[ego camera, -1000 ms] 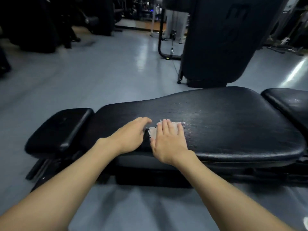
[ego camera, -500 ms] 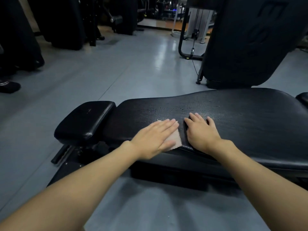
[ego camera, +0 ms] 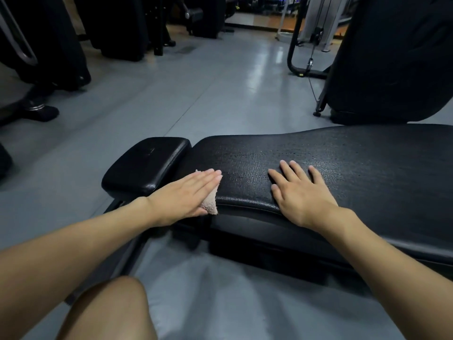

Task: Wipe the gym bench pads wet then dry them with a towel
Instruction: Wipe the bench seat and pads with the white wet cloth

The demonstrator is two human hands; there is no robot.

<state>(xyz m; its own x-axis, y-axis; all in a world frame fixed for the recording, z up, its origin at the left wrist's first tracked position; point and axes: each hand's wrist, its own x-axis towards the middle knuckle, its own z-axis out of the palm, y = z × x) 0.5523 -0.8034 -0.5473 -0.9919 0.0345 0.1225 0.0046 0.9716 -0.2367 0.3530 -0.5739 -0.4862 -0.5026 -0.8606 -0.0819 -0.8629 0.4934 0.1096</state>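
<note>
Cloth [ego camera: 210, 202]: under flat left hand [ego camera: 182, 197], at end of pad [ego camera: 355, 153]; press evenly, overlap strokes. Right hand [ego camera: 301, 192]: flat, empty, bracing.

The long pad [ego camera: 343, 153] in the right middle of the frame is black, with a fine grainy pattern on its top and some tiny pale specks. The small pad [ego camera: 147, 163] left of it is also black, but smooth and a little shiny. The cloth [ego camera: 211, 202] near the centre of the frame is pale pinkish beige with a fuzzy surface. The floor [ego camera: 196, 94] is blue-grey, with whitish reflections in the upper middle. The big machine [ego camera: 392, 57] in the upper right is black, and the bent tube [ego camera: 291, 50] beside it is black as well. At the top edge a far strip [ego camera: 257, 22] is orange-brown. In the upper left the other machines [ego camera: 117, 25] are black, and a curved bar [ego camera: 17, 42] there is grey metal.
</note>
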